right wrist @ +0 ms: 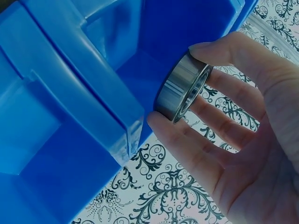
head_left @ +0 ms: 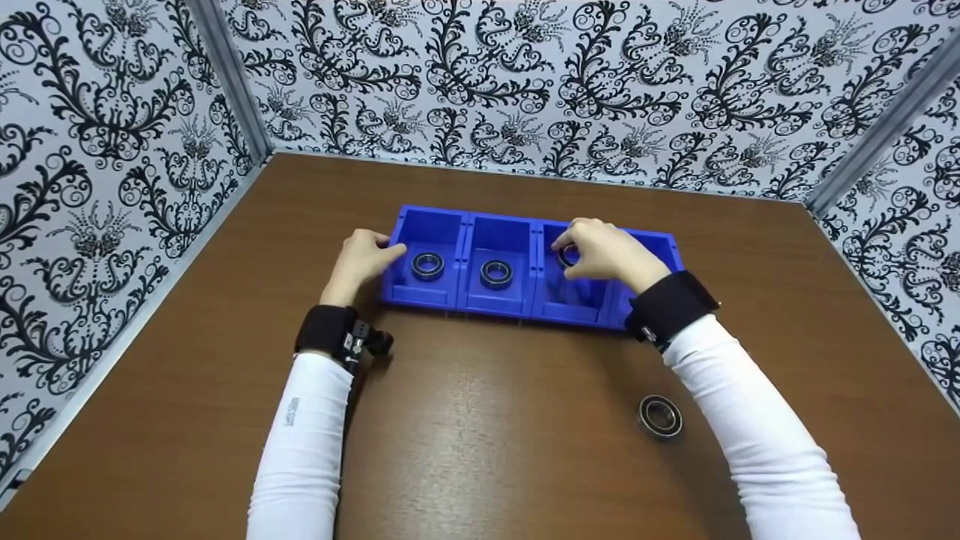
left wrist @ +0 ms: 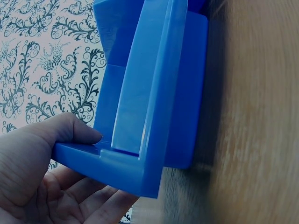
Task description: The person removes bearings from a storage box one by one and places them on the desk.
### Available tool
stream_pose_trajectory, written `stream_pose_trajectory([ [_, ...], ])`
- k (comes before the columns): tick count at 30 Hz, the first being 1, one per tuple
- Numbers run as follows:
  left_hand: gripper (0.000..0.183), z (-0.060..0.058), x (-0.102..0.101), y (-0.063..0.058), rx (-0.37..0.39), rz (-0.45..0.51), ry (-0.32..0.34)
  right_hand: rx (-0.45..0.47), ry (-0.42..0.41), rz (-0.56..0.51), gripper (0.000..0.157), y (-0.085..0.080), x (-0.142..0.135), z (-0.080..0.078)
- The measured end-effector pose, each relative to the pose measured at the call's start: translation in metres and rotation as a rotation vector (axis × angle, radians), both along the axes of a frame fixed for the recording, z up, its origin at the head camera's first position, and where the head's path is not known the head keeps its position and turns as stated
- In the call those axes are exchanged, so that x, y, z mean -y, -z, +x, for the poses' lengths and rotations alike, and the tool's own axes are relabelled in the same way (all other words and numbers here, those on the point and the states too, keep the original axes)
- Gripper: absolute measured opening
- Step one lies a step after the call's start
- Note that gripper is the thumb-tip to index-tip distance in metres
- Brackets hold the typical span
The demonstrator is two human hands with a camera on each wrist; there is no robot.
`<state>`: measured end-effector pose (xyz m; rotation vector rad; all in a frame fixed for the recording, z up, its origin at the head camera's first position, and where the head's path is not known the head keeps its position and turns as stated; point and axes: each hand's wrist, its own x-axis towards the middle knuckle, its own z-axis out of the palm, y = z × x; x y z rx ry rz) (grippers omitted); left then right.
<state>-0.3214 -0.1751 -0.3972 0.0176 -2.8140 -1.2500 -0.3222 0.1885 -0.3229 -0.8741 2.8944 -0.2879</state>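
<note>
Bearing [right wrist: 177,89] sits pinched by its outer rim in my right hand [head_left: 606,251]; my left hand [head_left: 364,262] grips the blue tray [head_left: 495,304], presumably steadying it.

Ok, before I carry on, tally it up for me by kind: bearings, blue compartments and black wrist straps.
Blue compartments: 4
Bearings: 4 (2 in compartments, 1 in the right hand, 1 lying on the table)
Black wrist straps: 2
Total: 10
</note>
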Motion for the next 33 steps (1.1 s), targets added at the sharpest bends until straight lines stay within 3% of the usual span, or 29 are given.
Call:
stream_pose_trajectory([
  [14, 0.027, 0.000, 0.001, 0.000, -0.013, 0.002, -0.001, -0.001, 0.027, 0.002, 0.048, -0.009, -0.001, 0.004],
  [33, 0.036, 0.001, 0.000, -0.001, -0.003, 0.004, 0.002, -0.013, 0.019, 0.003, 0.047, -0.016, -0.002, 0.012],
])
